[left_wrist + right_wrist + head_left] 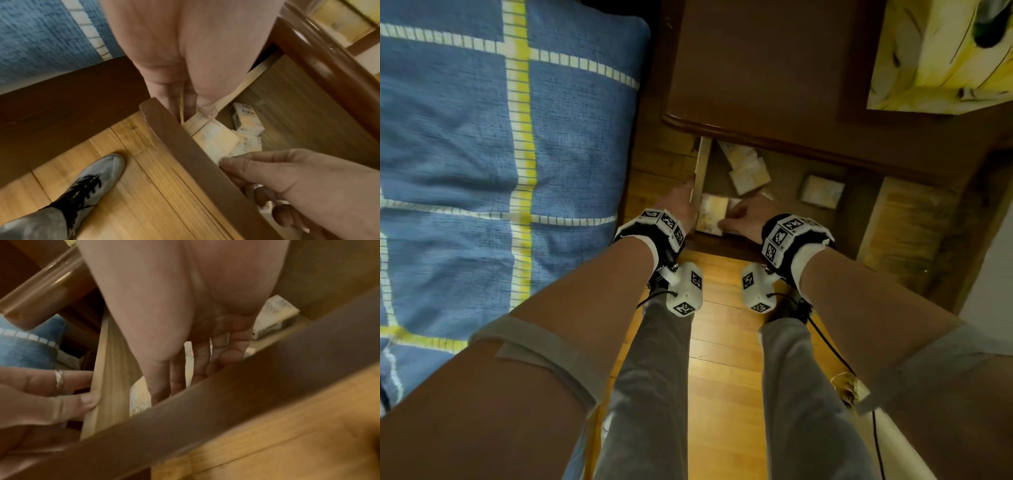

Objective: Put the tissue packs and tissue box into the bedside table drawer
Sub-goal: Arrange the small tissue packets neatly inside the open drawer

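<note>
Pale yellow-and-white plastic wraps each tissue pack (710, 214), and several lie loose in the open drawer (822, 219) of the dark wood bedside bench (756, 68). One pack sits at the near left corner, two overlap toward the far left (748, 173), one lies alone further right (822, 192). The tissue box (941, 51), yellow patterned, stands on the bench top at the far right, not yet in the drawer.

The right hand (744, 214) reaches into the near left corner, its grip pinching the edge of the near pack between thumb and fingers; the right wrist view is blurred, but the fingers (197, 363) point down behind the drawer front. The left hand (683, 202) grips the drawer's pale left side wall (242, 87), thumb inside, fingers outside, steadying it.

Risks, as I judge them: the pack is wedged close against the front and side walls, so pulling or pushing may crumple it or catch knuckles on the front edge. The box looks large beside the packs; scattered packs could block it from lying flat.

The right half of the drawer floor has the most free room. The bed (510, 137) crowds the left side; wooden floor (722, 342) lies near.
</note>
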`<state>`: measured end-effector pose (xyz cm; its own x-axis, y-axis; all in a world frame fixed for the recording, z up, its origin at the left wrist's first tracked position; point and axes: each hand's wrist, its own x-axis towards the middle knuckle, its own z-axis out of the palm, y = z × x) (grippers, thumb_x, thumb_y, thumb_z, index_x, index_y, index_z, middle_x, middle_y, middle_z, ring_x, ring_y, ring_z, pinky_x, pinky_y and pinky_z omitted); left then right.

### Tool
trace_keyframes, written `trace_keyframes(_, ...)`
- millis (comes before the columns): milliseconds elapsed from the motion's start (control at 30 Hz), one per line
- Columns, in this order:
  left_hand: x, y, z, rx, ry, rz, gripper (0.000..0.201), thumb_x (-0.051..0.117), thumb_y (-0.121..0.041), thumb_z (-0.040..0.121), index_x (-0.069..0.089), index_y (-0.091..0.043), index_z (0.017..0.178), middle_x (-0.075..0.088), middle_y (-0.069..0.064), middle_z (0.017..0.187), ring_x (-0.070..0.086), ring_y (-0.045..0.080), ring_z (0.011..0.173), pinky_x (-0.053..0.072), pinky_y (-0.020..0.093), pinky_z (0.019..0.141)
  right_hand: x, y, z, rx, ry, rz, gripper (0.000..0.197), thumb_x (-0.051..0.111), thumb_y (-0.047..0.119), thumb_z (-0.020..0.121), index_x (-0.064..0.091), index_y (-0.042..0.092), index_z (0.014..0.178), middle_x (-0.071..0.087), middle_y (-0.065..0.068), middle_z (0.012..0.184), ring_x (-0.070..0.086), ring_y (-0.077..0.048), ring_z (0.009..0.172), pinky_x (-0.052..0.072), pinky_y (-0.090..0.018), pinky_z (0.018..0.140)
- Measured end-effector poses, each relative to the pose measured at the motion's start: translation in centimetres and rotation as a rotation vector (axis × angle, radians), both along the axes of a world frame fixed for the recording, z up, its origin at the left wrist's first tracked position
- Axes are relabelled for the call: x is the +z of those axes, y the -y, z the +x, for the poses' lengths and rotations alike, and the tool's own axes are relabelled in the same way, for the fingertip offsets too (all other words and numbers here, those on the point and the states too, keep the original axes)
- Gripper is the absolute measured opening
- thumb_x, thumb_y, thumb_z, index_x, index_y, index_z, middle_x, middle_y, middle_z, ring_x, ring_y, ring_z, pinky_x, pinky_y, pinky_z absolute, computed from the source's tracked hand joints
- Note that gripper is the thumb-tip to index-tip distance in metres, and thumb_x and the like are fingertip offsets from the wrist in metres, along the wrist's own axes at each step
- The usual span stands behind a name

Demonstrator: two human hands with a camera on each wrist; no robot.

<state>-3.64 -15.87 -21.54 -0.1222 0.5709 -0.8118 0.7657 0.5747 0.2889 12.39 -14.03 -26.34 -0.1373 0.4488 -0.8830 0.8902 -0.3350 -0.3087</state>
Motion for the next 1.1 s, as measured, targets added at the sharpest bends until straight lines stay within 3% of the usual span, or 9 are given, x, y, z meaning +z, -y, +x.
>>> trace_keyframes(133,-0.2,-0.1,-0.1,0.000,-0.001,-0.020,0.052,0.042,-0.017,0.100,0.027,-0.026,0.149,0.056,0.012,0.135,0.059,0.032,0.114,0.049,0.036,0.090,0.0,-0.6,0.6,-0.227,-0.057,0.021,0.026,0.073,0.027,0.083,0.070,0.018,0.108,0.069,-0.001,0.103,0.066,-0.020,0.094,0.053,-0.031,0.077)
trace_keyframes(233,-0.6,-0.1,-0.2,0.009,0.001,-0.023,0.054,0.045,-0.017,0.099,0.027,-0.027,0.149,0.055,0.012,0.137,0.057,0.033,0.118,0.049,0.041,0.097,0.4,-1.0,-0.1,-0.347,-0.159,-0.058,0.038,0.071,0.008,0.084,0.063,0.022,0.118,0.071,-0.007,0.102,0.072,-0.025,0.091,0.061,-0.038,0.077)
trace_keyframes(333,-0.9,0.0,-0.3,0.002,0.009,-0.018,0.055,0.046,-0.017,0.099,0.027,-0.026,0.149,0.059,0.013,0.131,0.060,0.032,0.112,0.050,0.036,0.088,0.2,-1.0,-0.7,-0.278,-0.162,-0.115,0.046,0.069,0.004,0.084,0.061,0.024,0.124,0.072,-0.007,0.102,0.072,-0.024,0.093,0.060,-0.042,0.084)
trace_keyframes(467,-0.9,0.0,-0.3,-0.005,0.000,-0.004,0.054,0.046,-0.016,0.099,0.027,-0.024,0.149,0.058,0.013,0.131,0.060,0.032,0.112,0.049,0.034,0.086,0.4,-1.7,1.1,-0.291,-0.083,0.038,0.033,0.062,0.012,0.088,0.062,0.025,0.119,0.070,-0.003,0.110,0.065,-0.018,0.090,0.053,-0.027,0.069)
trace_keyframes(567,-1.0,0.0,0.2,-0.036,-0.052,0.007,0.050,0.044,-0.013,0.099,0.033,-0.021,0.147,0.058,0.014,0.131,0.060,0.034,0.112,0.047,0.032,0.080,0.5,-2.5,3.4,-0.107,0.132,0.187,0.037,0.059,0.026,0.087,0.053,0.034,0.123,0.056,-0.006,0.129,0.056,-0.028,0.109,0.048,-0.033,0.086)
trace_keyframes(667,-1.2,0.0,0.5,-0.060,-0.101,0.015,0.048,0.042,-0.011,0.098,0.035,-0.019,0.145,0.059,0.015,0.129,0.060,0.034,0.112,0.050,0.037,0.084,-0.4,-2.6,4.0,0.066,0.188,0.025,0.066,0.062,0.021,0.081,0.039,0.047,0.137,0.043,-0.009,0.144,0.047,-0.037,0.122,0.046,-0.044,0.101)
trace_keyframes(800,-1.5,0.0,0.5,-0.072,-0.100,-0.010,0.044,0.042,-0.013,0.098,0.038,-0.017,0.142,0.059,0.015,0.130,0.059,0.035,0.114,0.051,0.039,0.089,-1.3,-2.5,3.9,0.065,0.144,-0.097,0.064,0.064,0.012,0.087,0.040,0.029,0.144,0.053,-0.011,0.139,0.059,-0.033,0.116,0.054,-0.041,0.093)
trace_keyframes(967,-1.9,0.1,0.2,-0.093,-0.118,-0.016,0.045,0.041,-0.020,0.099,0.037,-0.020,0.143,0.062,0.015,0.123,0.063,0.035,0.104,0.049,0.033,0.074,-2.0,-2.2,5.5,0.014,0.260,-0.071,0.047,0.058,0.010,0.093,0.045,0.003,0.137,0.054,-0.020,0.136,0.055,-0.037,0.120,0.048,-0.042,0.100)
trace_keyframes(1100,-1.8,0.1,0.1,-0.091,-0.095,-0.019,0.050,0.042,-0.020,0.099,0.031,-0.022,0.147,0.062,0.016,0.123,0.064,0.034,0.103,0.050,0.034,0.075,-1.4,-3.1,6.0,-0.065,0.278,0.046,0.044,0.052,0.008,0.091,0.049,0.016,0.134,0.051,-0.020,0.134,0.052,-0.040,0.120,0.048,-0.044,0.097)
